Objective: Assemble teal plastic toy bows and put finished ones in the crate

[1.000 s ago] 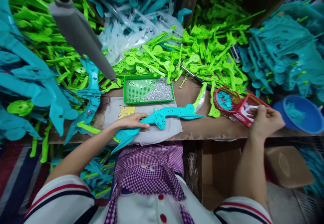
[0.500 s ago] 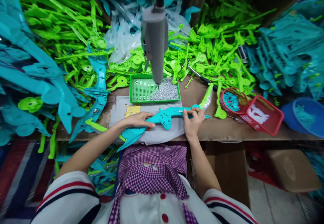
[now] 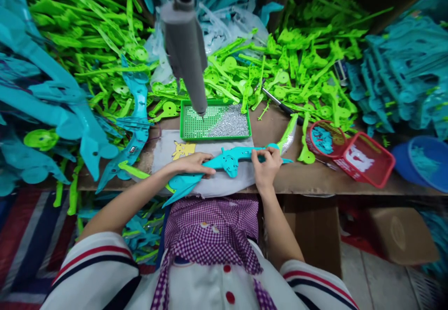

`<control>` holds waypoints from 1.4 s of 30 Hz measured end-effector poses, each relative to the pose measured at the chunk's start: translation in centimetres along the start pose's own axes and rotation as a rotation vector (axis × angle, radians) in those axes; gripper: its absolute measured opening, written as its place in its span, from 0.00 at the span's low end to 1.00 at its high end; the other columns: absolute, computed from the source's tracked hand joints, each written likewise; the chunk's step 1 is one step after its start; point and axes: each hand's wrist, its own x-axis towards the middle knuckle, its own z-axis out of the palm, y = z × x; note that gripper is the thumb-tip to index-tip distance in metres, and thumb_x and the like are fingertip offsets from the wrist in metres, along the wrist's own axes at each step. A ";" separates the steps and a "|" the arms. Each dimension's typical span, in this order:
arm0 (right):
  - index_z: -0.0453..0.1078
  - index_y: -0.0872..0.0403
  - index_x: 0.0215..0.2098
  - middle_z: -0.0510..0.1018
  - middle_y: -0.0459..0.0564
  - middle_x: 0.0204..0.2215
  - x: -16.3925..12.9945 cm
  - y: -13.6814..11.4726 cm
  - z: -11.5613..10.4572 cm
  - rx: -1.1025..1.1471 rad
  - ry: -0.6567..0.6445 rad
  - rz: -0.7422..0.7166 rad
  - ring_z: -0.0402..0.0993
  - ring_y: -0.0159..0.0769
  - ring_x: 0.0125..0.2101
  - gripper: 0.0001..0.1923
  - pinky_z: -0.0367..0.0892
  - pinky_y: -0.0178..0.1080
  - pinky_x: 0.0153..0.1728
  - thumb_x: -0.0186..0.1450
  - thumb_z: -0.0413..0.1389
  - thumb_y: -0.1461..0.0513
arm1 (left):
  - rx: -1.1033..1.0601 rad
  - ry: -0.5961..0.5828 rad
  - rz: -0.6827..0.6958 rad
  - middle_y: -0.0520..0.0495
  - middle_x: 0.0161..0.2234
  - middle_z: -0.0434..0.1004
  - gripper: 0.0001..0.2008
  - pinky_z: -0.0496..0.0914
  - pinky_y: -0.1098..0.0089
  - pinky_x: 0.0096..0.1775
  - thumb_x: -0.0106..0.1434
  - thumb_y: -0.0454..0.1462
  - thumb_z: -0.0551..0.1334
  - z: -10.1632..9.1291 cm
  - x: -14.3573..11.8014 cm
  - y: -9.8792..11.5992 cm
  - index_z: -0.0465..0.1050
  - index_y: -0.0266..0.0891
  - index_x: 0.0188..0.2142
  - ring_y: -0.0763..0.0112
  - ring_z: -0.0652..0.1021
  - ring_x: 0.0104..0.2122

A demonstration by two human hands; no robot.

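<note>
A long, curved turquoise plastic toy part (image 3: 230,161) lies across the grey cloth in front of me, its inner side with holes and posts facing up. My left hand (image 3: 194,164) is closed around its left portion, thumb on top. On its right arm, the fingertips of my right hand (image 3: 268,166) are pinched together at the surface. A small white piece showed at those fingertips a moment ago; now they mostly hide it. Above the bench hangs a grey electric screwdriver (image 3: 185,53), its tip over a green tray (image 3: 215,137) of small silver screws.
Bright green plastic parts (image 3: 227,65) heap up behind the tray. Turquoise parts are piled at left (image 3: 52,95) and right (image 3: 409,62). Right of my hands stand red baskets (image 3: 381,179) with small turquoise and white pieces, and a blue bowl (image 3: 402,160). A hand screwdriver (image 3: 280,102) lies behind.
The hanging screwdriver has swung left and a little blurred. My right fingertips have closed over the spot where the small white piece showed. The toy part has hardly moved.
</note>
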 end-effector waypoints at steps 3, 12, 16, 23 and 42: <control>0.71 0.52 0.29 0.72 0.54 0.39 -0.2 0.1 0.4 -0.074 0.000 -0.006 0.70 0.46 0.45 0.13 0.60 0.55 0.51 0.68 0.55 0.54 | -0.013 -0.004 -0.018 0.48 0.33 0.80 0.23 0.70 0.68 0.34 0.56 0.50 0.69 0.1 0.0 0.2 0.72 0.37 0.43 0.67 0.79 0.31; 0.74 0.53 0.37 0.72 0.52 0.39 3.3 -2.5 -4.1 0.313 -0.016 0.026 0.72 0.42 0.44 0.16 0.67 0.51 0.50 0.69 0.53 0.50 | -0.054 -0.019 -0.002 0.47 0.32 0.79 0.22 0.70 0.67 0.36 0.57 0.49 0.69 0.1 -0.2 0.6 0.72 0.36 0.43 0.67 0.78 0.31; 0.72 0.52 0.40 0.72 0.52 0.40 5.9 -5.9 -5.9 0.387 0.268 0.022 0.71 0.41 0.48 0.18 0.67 0.51 0.52 0.74 0.44 0.53 | 0.117 0.025 0.018 0.47 0.35 0.78 0.21 0.69 0.68 0.37 0.61 0.51 0.66 0.5 -0.9 1.4 0.72 0.37 0.45 0.66 0.77 0.34; 0.73 0.53 0.32 0.76 0.49 0.32 2.8 -2.7 -7.8 0.343 0.209 0.066 0.74 0.37 0.37 0.12 0.71 0.45 0.45 0.68 0.56 0.55 | 0.236 0.112 0.058 0.46 0.37 0.78 0.22 0.70 0.67 0.39 0.67 0.51 0.58 3.1 -3.3 2.4 0.71 0.36 0.49 0.64 0.77 0.36; 0.75 0.52 0.45 0.78 0.58 0.43 16.0 1.9 -7.2 -0.091 -0.176 -0.206 0.75 0.49 0.46 0.16 0.70 0.50 0.46 0.70 0.50 0.53 | 1.254 0.622 -0.003 0.41 0.49 0.69 0.34 0.70 0.62 0.45 0.70 0.30 0.54 9.4 -8.8 -3.8 0.51 0.60 0.70 0.62 0.74 0.41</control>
